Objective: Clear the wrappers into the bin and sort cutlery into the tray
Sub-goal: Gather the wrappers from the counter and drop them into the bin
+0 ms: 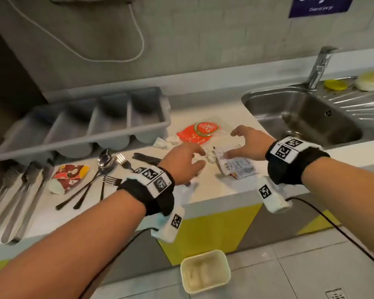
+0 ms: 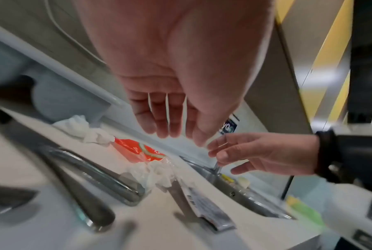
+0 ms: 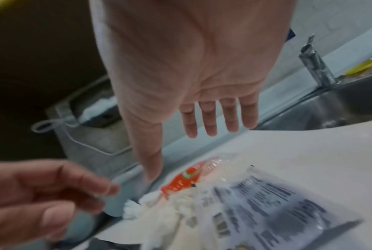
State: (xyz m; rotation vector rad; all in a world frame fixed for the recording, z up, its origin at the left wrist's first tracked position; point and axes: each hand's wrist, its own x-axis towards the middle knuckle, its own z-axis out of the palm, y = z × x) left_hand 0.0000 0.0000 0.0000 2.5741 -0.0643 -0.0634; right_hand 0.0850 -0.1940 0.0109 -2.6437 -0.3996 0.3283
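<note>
Both hands hover open over the wrappers in the middle of the white counter and hold nothing. My left hand is just above a crumpled white tissue. My right hand is spread over a white printed wrapper, thumb close to its top edge. An orange wrapper lies just beyond. A red patterned wrapper lies at the left among spoons, forks and knives. The grey cutlery tray stands behind them.
A cream bin stands on the floor below the counter's front edge. A steel sink with a tap is at the right. Another crumpled tissue lies by the tray. A dark knife lies left of my left hand.
</note>
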